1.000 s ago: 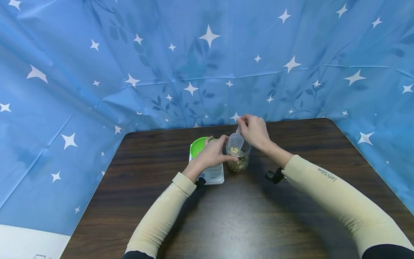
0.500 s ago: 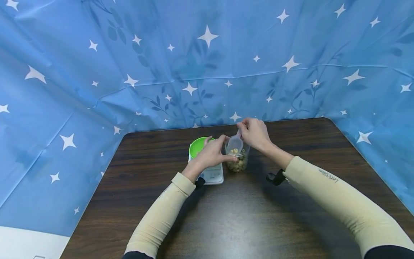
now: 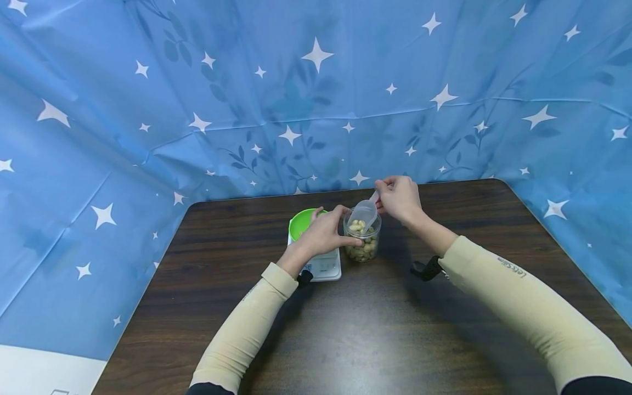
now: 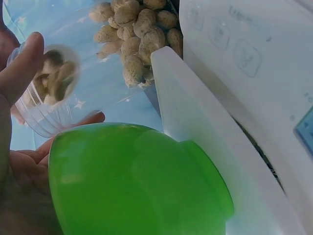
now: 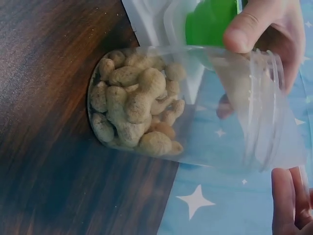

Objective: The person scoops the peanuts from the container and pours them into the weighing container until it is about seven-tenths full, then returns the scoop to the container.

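Observation:
A clear round jar (image 3: 362, 252) of unshelled peanuts (image 5: 132, 107) stands upright on the table. My left hand (image 3: 326, 231) holds it near the rim, with the thumb in front and the fingers behind. The fingers of my right hand (image 3: 399, 198) pinch the handle of a translucent plastic scoop (image 3: 363, 212). The scoop's bowl is tilted in the jar's mouth, and pale peanuts show through and below it. Close under my left hand is a green bowl (image 4: 137, 181) on a white kitchen scale (image 3: 326, 269); its contents are hidden.
A dark wood-grain table (image 3: 355, 340) carries these things near its back edge. Behind it hangs a blue curtain (image 3: 316, 99) with white stars. A white surface (image 3: 39, 367) shows at the lower left.
My right hand has shifted right, and the scoop has lowered into the jar's mouth and then come to lean rightward. My left hand stays on the jar.

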{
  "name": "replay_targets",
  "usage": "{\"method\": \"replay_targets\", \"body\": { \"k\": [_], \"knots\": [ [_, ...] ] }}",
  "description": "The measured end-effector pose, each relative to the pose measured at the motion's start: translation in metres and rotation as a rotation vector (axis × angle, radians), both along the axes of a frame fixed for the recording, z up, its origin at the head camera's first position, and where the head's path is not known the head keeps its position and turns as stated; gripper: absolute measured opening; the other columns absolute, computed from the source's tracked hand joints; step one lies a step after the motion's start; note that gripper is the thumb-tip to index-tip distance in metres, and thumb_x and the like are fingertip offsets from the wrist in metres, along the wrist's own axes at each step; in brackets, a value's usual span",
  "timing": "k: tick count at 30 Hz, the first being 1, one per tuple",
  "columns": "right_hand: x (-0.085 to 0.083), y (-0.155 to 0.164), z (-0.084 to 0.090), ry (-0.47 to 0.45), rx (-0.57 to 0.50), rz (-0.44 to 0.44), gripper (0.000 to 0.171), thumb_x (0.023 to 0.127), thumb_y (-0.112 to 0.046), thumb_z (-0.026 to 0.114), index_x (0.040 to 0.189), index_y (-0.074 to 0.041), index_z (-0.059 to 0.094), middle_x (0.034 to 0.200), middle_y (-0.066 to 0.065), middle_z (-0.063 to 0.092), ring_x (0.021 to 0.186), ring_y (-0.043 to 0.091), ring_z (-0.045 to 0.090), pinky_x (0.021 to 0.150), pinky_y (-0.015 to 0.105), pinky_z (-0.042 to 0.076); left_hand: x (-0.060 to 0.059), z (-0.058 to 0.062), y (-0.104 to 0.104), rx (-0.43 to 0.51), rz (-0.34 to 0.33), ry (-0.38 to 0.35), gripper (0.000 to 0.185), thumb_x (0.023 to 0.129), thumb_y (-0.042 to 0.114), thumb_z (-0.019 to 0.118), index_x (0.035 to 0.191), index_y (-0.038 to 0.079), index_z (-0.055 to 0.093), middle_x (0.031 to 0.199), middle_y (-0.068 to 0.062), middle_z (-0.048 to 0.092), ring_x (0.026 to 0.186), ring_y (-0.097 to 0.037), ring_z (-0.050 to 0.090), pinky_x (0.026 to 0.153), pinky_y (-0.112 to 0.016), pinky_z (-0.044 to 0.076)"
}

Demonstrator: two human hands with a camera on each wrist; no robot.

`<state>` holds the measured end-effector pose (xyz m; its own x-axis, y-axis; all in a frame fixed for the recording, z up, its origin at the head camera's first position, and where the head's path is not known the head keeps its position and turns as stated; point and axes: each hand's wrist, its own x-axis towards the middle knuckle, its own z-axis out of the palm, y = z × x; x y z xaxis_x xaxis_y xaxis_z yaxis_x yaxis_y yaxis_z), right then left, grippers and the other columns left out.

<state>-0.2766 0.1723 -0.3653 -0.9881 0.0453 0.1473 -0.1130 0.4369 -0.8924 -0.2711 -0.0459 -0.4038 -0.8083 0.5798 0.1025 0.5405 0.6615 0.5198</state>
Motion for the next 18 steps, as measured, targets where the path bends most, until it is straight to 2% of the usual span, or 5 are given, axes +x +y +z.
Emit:
{"method": "replay_targets", "body": {
  "k": [6, 14, 18],
  "knots": [
    [-0.0016, 0.0035, 0.0026, -0.033, -0.090, -0.027, 0.034, 0.109, -0.020, 0.053, 0.117, 0.011, 0.065, 0.078, 0.016, 0.072, 0.059, 0.013, 0.070, 0.062, 0.035, 0.061, 0.0002, 0.0007, -0.0012, 0.004, -0.008, 0.003, 0.076, 0.085, 0.044, 0.085, 0.141, 0.005, 0.051, 0.130, -0.008, 0.066, 0.122, -0.027, 0.062, 0.120, -0.058, 0.013],
    [0.0001, 0.0050, 0.0062, -0.081, -0.139, -0.030, 0.040, 0.109, -0.020, 0.051, 0.130, 0.013, 0.058, 0.080, 0.015, 0.071, 0.060, 0.012, 0.070, 0.068, 0.041, 0.061, 0.0003, 0.0021, -0.0013, -0.009, -0.003, 0.004, 0.077, 0.085, 0.045, 0.084, 0.141, 0.005, 0.050, 0.131, -0.007, 0.066, 0.123, -0.025, 0.061, 0.120, -0.058, 0.013],
    [0.0008, 0.0077, 0.0070, -0.101, -0.161, -0.050, 0.039, 0.109, -0.021, 0.050, 0.128, 0.012, 0.059, 0.082, 0.015, 0.070, 0.062, 0.012, 0.070, 0.068, 0.038, 0.061, 0.0000, 0.0008, -0.0014, -0.013, -0.005, 0.000, 0.077, 0.085, 0.047, 0.084, 0.141, 0.006, 0.050, 0.129, -0.006, 0.067, 0.121, -0.024, 0.062, 0.120, -0.057, 0.013]
  ]
}}
